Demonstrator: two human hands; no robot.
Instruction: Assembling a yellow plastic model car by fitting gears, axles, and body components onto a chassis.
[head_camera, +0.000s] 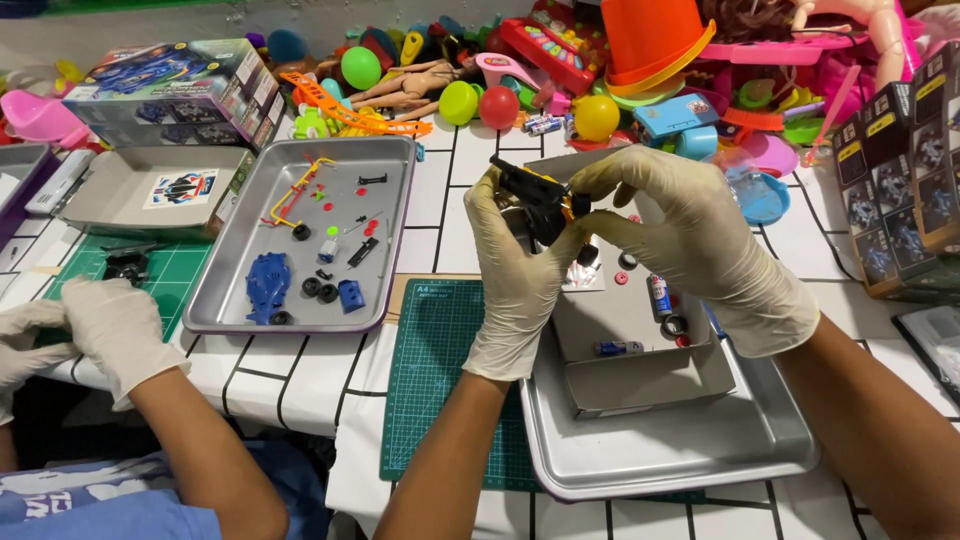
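Both my hands wear pale latex gloves and hold a small black toy car body with a yellow part (542, 203) above a grey cardboard box tray (650, 380). My left hand (510, 280) grips it from below and the left. My right hand (680, 225) pinches it from the right with fingers curled over the top. Small parts lie in the box: black wheels (673, 325), a red piece (621, 278) and a small motor (618, 348). The box sits in a metal tray (690, 450) beside a green cutting mat (435, 370).
A second metal tray (230, 300) at left holds a blue chassis (266, 285), wheels and a yellow part frame. A co-worker's gloved hands (90, 335) rest at far left on another green mat. Toy boxes (175, 90) and a heap of colourful plastic toys (600, 70) line the back.
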